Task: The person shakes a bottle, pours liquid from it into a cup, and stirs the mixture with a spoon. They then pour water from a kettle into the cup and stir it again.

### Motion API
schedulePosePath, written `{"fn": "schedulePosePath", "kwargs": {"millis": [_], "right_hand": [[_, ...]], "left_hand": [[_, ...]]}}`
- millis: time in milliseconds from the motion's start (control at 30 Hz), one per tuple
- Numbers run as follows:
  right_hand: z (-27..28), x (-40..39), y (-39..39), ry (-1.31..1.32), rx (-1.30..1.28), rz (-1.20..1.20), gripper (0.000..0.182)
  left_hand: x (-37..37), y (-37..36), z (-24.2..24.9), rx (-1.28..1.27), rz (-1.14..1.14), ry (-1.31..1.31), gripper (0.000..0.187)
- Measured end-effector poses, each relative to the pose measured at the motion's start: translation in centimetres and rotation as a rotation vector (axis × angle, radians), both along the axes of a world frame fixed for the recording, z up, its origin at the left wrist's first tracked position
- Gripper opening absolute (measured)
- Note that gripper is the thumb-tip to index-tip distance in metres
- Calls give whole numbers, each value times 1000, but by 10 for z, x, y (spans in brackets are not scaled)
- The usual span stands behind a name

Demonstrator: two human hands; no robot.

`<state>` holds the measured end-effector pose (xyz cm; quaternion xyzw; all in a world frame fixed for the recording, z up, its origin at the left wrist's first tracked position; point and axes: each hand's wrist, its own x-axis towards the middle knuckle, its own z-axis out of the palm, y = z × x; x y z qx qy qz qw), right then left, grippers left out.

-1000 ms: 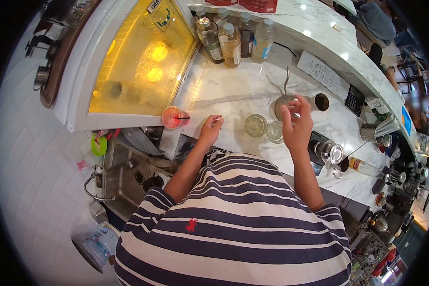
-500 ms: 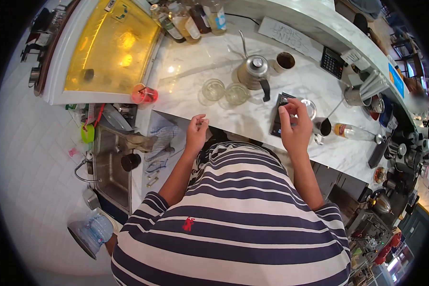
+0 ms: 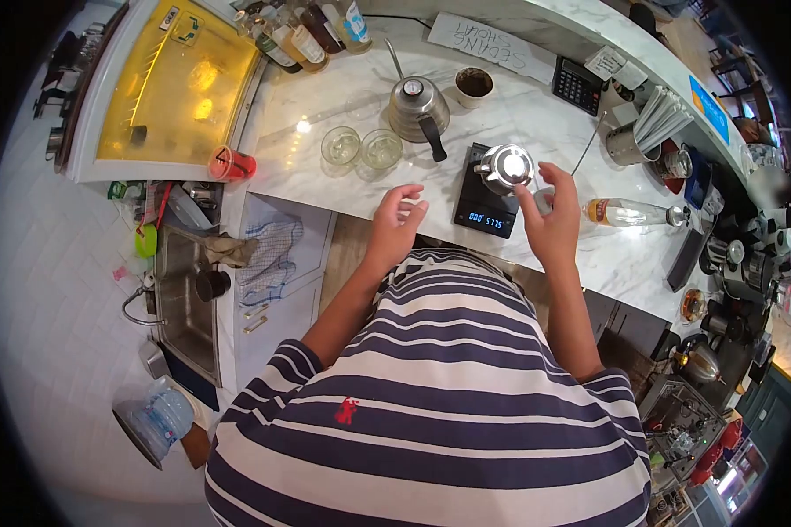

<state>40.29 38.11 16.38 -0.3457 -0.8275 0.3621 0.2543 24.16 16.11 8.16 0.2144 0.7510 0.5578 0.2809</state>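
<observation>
My right hand point(image 3: 554, 215) is just right of a shiny metal pot point(image 3: 508, 165), thumb and fingers apart, with the thumb tip close to the pot's side. The pot sits over the upper right part of a black digital scale point(image 3: 471, 198), whose blue digits are lit. My left hand point(image 3: 397, 227) hovers at the counter's front edge, fingers loosely curled and apart, holding nothing. Beyond it stand two clear glasses point(image 3: 340, 147) and a steel gooseneck kettle point(image 3: 418, 107) with a black handle. A thin metal stirrer point(image 3: 591, 140) reaches out from behind my right hand, which hides its lower end.
A cup of dark brown contents point(image 3: 474, 85) stands behind the scale. Right are a lying clear bottle point(image 3: 637, 212), a calculator point(image 3: 577, 86) and a straw holder point(image 3: 631, 143). A red cup point(image 3: 232, 164), several bottles point(image 3: 303, 44) and a sink point(image 3: 187, 303) are left.
The view has shifted, moving the counter things left and up. The metal pot now sits over the scale, having been beside its right edge. My left hand has moved right, nearer the scale.
</observation>
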Motion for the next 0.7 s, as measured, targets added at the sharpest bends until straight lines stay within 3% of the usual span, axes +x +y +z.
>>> {"fn": "schedulePosePath", "kwargs": {"millis": [167,300,700], "right_hand": [[-6,-8,15,-125,145,194,71],[-3,-13,23,-168,215,262,73],[-31,-30,9,-43,551,354,37]], "left_hand": [[-6,27,-1,12,-35,3,36],[-7,36,0,3,-38,17,36],[-8,44,-25,4,-7,-27,37]]}}
